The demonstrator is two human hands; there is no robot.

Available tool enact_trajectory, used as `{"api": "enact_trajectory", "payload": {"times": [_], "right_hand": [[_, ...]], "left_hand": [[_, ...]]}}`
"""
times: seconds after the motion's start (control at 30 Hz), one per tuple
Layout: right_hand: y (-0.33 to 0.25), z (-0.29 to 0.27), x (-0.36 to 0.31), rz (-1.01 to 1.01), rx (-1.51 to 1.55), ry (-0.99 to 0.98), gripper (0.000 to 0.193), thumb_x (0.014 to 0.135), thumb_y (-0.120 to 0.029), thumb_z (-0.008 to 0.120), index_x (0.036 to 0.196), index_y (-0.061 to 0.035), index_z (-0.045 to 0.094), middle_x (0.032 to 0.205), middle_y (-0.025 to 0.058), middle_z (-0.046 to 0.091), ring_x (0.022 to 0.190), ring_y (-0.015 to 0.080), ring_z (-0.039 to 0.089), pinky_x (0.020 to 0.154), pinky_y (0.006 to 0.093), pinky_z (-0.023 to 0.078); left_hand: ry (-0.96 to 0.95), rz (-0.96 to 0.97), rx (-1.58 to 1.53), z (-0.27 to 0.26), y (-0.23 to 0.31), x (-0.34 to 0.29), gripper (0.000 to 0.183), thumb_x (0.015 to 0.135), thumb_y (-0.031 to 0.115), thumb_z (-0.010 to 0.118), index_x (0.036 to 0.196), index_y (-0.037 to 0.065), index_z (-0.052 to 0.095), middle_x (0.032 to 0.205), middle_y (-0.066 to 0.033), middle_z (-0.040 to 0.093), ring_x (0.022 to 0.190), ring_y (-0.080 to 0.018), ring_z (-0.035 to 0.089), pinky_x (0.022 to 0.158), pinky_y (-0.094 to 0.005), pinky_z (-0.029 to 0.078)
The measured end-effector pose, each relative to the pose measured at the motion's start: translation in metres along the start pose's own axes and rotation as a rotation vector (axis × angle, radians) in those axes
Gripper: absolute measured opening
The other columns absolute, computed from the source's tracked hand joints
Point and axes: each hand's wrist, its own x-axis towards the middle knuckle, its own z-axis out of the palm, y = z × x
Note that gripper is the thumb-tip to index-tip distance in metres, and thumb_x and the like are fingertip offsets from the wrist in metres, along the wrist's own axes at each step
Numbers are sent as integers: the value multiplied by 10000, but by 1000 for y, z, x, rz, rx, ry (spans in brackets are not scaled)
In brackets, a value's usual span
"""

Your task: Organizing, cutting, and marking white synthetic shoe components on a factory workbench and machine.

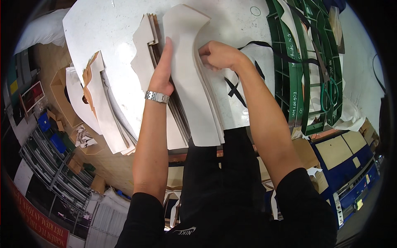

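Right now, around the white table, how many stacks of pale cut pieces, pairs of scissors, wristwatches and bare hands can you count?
Stacks of pale cut pieces: 3 (middle stack between the hands, neighbouring stack, far-left stack)
Scissors: 1
Wristwatch: 1
Hands: 2 (left hand, right hand)
Total: 7

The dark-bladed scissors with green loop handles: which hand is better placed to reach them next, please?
Right, probably. The right hand is nearer the dark-bladed scissors, at the right edge of the white, curved stack of flat pieces. The left hand is farther away, at that stack's left edge.
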Motion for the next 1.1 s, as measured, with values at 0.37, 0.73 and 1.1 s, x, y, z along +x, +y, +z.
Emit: {"api": "enact_trajectory", "payload": {"times": [0.37,0.73,1.1], "right_hand": [[-12,-3,-7,87,120,-9,320,905,-33,563,1170,40,727,742,40,635,606,132,551,562,293,442],[-7,-7,-50,-17,-151,390,229,1006,-102,635,1173,34,711,814,66,683,688,136,628,673,291,535],[-42,-2,-81,-163,-204,550,193,1022,-75,611,1198,-1,644,852,105,728,726,212,675,722,360,547]], "left_hand": [[7,64,-67,6,2,-3,839,999,734,562,1490,53,547,1410,-126,646,1261,-228,628,1039,-388,531],[533,705,563,17,-34,-32,389,1094,202,593,1379,-60,628,1144,-167,738,1017,-211,691,904,-336,535],[388,873,123,-4,-27,-9,415,996,-24,710,1398,-61,614,1057,-104,790,926,-95,701,806,-224,523]]}}
